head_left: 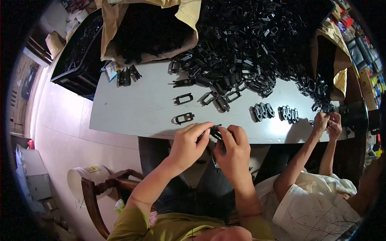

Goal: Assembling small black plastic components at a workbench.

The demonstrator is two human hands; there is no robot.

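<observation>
At the table's near edge, my left hand (187, 143) and my right hand (233, 150) are both closed on one small black plastic part (216, 132). The fingers cover much of it, so its full shape is hidden. Just beyond my left hand lies a black rectangular plastic frame (184, 118). A second such frame (183, 99) sits a little farther off. More loose black frames (221, 103) lie beyond my hands, at the edge of a big heap of black plastic parts (241, 52).
Rows of assembled black parts (263, 111) stand on the white table (136, 108). An open brown paper bag (110, 44) stands at the back left, a black crate (76, 56) beside it. At right, a co-worker's hands (327, 125) handle small parts. A wooden chair (90, 197) stands lower left.
</observation>
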